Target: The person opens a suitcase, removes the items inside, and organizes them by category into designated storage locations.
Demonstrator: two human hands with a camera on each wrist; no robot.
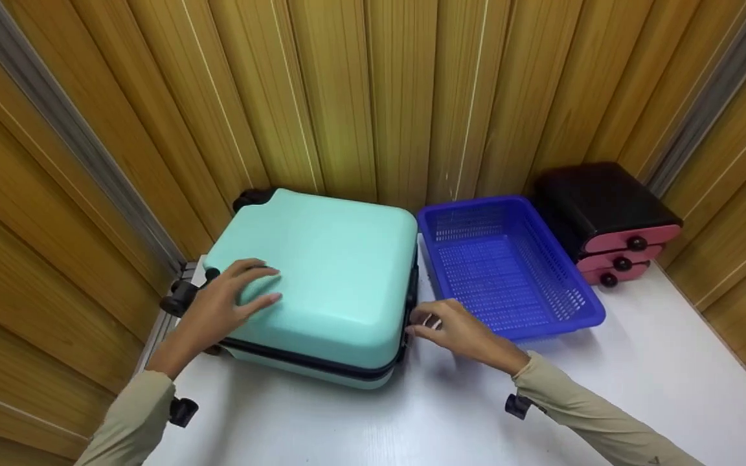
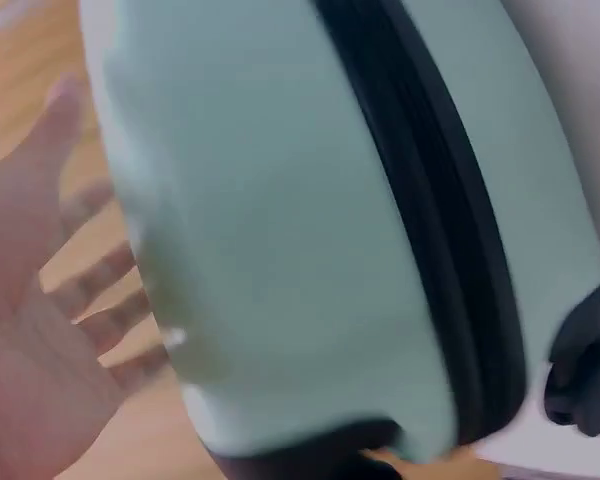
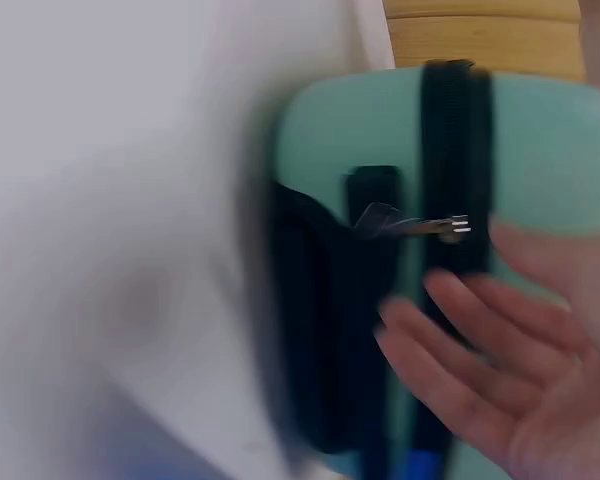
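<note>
A mint-green hard-shell suitcase (image 1: 321,259) lies flat on the white table, a black zipper band running round its side. My left hand (image 1: 227,298) is at its left part, fingers spread and thumb apart; in the left wrist view that hand (image 2: 40,300) shows beside the shell, holding nothing. At the suitcase's right side is my right hand (image 1: 454,329), its fingers loosely bent. The right wrist view shows a metal zipper pull (image 3: 445,228) just beyond the thumb and fingertips, with nothing between them. Next to the zipper is a black side handle (image 3: 325,320).
A blue plastic basket (image 1: 434,259) stands right of the suitcase, close to my right hand. Behind it to the right is a small black and pink drawer box (image 1: 606,200) with round knobs. Black wheels (image 1: 180,298) stick out at the suitcase's left end. Wood-panelled walls (image 1: 399,97) border the table.
</note>
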